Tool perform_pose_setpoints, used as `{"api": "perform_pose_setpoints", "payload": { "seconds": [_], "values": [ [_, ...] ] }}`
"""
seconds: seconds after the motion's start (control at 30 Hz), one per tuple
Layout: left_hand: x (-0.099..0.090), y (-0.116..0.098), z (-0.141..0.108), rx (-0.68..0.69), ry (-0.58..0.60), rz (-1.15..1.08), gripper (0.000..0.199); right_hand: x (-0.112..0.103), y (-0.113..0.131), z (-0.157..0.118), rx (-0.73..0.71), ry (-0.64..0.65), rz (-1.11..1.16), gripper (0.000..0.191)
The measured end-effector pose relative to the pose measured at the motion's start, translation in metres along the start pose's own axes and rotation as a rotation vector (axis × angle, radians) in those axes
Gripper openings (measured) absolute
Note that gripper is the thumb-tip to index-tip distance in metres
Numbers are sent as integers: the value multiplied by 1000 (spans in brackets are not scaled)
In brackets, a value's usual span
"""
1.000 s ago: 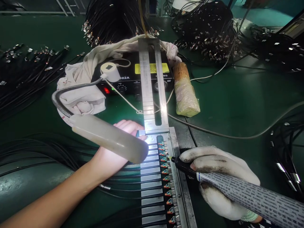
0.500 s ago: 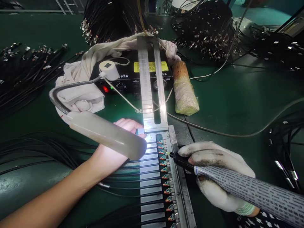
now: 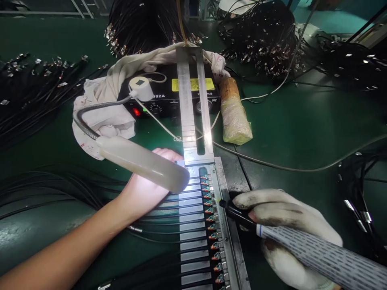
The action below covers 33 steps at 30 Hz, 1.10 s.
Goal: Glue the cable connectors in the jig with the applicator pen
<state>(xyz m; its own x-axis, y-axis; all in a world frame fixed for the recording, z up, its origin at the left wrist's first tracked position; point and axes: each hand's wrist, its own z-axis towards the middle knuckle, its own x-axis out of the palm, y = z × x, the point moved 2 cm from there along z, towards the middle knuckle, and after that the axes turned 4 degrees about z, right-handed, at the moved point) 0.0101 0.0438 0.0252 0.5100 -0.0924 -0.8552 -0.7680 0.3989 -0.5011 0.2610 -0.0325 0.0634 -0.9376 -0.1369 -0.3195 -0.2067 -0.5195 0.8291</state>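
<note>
My right hand (image 3: 287,213), in a stained white glove, is closed around a thick pen-shaped dispenser (image 3: 305,245) with a grey patterned sleeve and black nose. Its thin yellow-green tip points at the row of small connectors (image 3: 214,236) in a long metal fixture (image 3: 193,257). Black cables (image 3: 169,222) run left from these connectors. My bare left hand (image 3: 148,199) is at the fixture's upper left corner, fingers against its edge. A white gooseneck lamp (image 3: 145,163) covers part of that hand and hides the thumb. A slotted metal plate (image 3: 184,100) rises from the fixture's far end.
Behind the fixture sits a black control box (image 3: 166,105) marked 982A, with a cloth (image 3: 104,119) draped around it. A wrapped block (image 3: 237,125) lies to its right. Cable bundles (image 3: 263,44) cover the back and both sides. A thin hose (image 3: 281,164) crosses the right side.
My right hand and the dispenser have moved right and slightly down, and the tip is further from the connectors. My left hand stays at the fixture's corner. The view has shifted slightly.
</note>
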Motion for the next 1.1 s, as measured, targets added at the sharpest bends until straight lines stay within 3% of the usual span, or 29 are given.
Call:
{"api": "perform_pose_setpoints", "payload": {
  "seconds": [0.1, 0.43, 0.63, 0.8, 1.1],
  "values": [
    [1, 2, -1, 4, -15, -1, 17, 2, -4, 2, -42, 82, -13, 26],
    [4, 5, 0, 31, -70, 34, 19, 3, -8, 6, -31, 75, -7, 26],
    [1, 0, 2, 9, -21, 24, 17, 1, -7, 4, -27, 62, -2, 27],
    [2, 3, 0, 48, -72, 26, 14, 0, -6, 4, -53, 87, -3, 26],
    [-2, -6, 3, -52, -19, 10, 25, 2, -9, 4, -29, 59, 0, 26]
  ]
}}
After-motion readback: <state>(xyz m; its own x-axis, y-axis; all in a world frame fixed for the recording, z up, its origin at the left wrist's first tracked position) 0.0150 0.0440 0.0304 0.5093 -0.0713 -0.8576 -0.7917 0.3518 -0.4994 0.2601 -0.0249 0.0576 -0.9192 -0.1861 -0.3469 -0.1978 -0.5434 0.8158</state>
